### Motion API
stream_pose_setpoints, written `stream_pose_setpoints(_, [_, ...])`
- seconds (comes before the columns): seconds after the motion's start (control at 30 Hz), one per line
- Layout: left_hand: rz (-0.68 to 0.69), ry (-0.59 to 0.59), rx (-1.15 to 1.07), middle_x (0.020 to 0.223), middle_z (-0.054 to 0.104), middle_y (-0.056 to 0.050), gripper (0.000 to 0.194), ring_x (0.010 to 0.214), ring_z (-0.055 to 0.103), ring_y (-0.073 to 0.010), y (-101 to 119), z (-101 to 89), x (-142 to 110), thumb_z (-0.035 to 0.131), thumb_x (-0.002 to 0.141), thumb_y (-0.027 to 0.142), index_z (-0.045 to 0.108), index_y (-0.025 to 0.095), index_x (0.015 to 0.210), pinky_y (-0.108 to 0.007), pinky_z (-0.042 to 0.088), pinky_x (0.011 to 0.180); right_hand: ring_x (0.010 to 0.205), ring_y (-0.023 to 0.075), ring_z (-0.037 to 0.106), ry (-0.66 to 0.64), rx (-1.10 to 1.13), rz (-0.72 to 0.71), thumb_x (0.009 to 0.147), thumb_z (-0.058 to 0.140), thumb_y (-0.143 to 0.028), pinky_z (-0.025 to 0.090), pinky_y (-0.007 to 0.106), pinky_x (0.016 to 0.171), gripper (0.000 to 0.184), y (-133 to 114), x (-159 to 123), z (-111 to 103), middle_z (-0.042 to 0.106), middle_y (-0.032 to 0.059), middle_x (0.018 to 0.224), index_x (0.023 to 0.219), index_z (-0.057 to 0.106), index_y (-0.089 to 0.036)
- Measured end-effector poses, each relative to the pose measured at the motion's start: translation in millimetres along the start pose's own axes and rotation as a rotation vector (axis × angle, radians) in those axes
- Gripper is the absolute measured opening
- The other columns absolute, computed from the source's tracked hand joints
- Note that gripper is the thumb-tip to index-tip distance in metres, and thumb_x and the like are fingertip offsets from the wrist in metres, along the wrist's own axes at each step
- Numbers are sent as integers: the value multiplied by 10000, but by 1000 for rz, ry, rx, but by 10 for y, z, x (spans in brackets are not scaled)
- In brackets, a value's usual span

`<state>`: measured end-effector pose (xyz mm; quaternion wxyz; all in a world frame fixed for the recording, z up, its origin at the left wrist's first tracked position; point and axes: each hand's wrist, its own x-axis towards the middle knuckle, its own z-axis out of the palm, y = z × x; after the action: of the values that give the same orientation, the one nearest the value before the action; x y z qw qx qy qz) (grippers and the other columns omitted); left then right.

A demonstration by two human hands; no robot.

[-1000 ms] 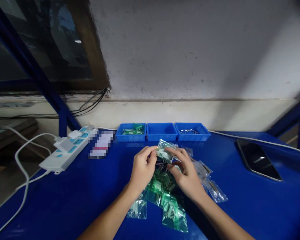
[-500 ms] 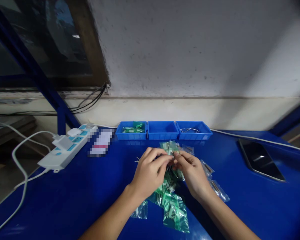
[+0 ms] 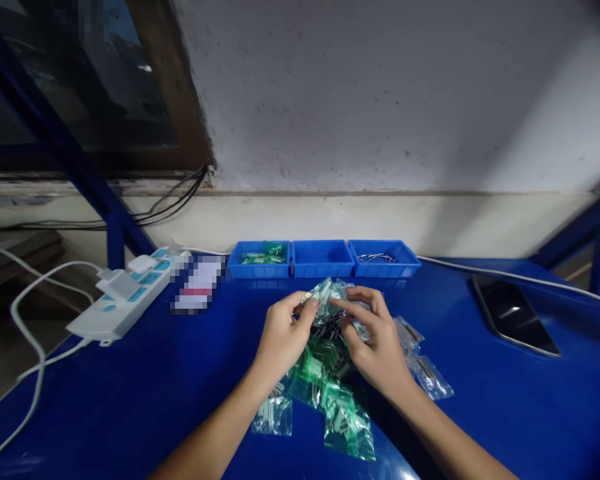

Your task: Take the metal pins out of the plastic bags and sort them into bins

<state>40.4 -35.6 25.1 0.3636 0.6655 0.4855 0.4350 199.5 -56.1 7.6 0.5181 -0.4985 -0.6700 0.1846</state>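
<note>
A small clear plastic bag with pale strips inside is pinched between the thumb and fingers of my left hand, raised over a pile. My right hand is at the bag's right side, its fingers apart and the index fingertip against the plastic. Below the hands lie loose thin metal pins and several green-tinted bags of small parts. A clear bag rests by my left forearm, and another clear bag with brownish pieces is beside my right forearm.
Three blue bins line the wall: the left bin holds green bags, the middle bin shows a bare floor, the right bin holds thin metal pieces. A power strip with cables is left, a phone right, on the blue table.
The clear bag is now up in my left hand; before, both hands' fingertips were together over the pile. My right fingers have spread apart. The view has shifted slightly.
</note>
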Motion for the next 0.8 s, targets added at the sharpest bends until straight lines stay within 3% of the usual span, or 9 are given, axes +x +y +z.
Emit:
stream_pose_setpoints(0.07, [219,62,179,909,637,-40,218,832,581,-174,-1,21,-21,474,899,267,648,207,1016,-293,459,717,1021,233,497,-20,104,132,796,567,-316,424,364,861,214,-11,15,2,505,79,1038,945,688,-222])
stream_pose_setpoints(0.13, [383,56,307,1053,610,-50,265,979,548,-198,-12,52,-43,479,890,183,615,240,1110,-350,459,842,844,191,520,-65,278,292,839,514,-430,432,314,749,281,-16,30,4,528,50,865,809,668,-197])
stream_pose_setpoints(0.23, [454,-42,366,1122,570,-57,356,1051,510,-212,-18,88,-68,498,868,134,563,265,1193,-383,467,877,594,132,438,-57,454,462,864,449,-512,374,269,592,426,-1,43,4,470,-6,615,610,552,-186])
stream_pose_setpoints(0.37, [317,-96,222,1122,559,-68,280,1053,518,-221,16,72,-67,568,842,241,604,248,1119,-377,458,881,473,114,364,-20,316,430,844,505,-478,298,255,494,349,0,44,-6,410,-38,489,663,593,-192])
stream_pose_setpoints(0.43, [141,-90,83,1051,587,-75,236,964,555,-212,26,44,-47,521,868,363,649,214,1000,-329,474,778,504,140,445,-23,207,328,852,503,-433,348,265,527,283,-18,33,-11,509,-16,534,845,668,-203])
stream_pose_setpoints(0.5, [-69,-92,-81,931,615,-76,389,826,573,-185,21,17,-22,405,901,475,663,185,921,-268,447,626,618,176,547,-43,108,191,857,504,-373,412,292,614,267,-34,13,-9,628,26,694,988,680,-221])
stream_pose_setpoints(0.6, [-288,-123,-295,746,591,-44,465,650,536,-139,-1,-4,11,373,893,530,649,156,902,-220,350,500,668,178,569,-115,2,3,866,469,-259,437,298,635,290,-38,-22,2,633,47,771,1076,666,-225])
stream_pose_setpoints(0.7, [-255,-108,-277,611,512,9,340,572,498,-116,-11,-5,22,479,872,457,623,149,850,-212,324,490,673,161,545,-178,-11,-43,841,426,-164,438,285,614,354,-42,-40,12,579,46,805,1111,645,-231])
stream_pose_setpoints(0.8, [-1,33,-28,646,548,3,241,612,524,-127,-5,-1,12,486,891,347,623,160,825,-233,384,556,933,202,536,-142,65,51,814,504,-224,452,306,736,261,-53,-21,9,529,78,1041,1011,676,-228])
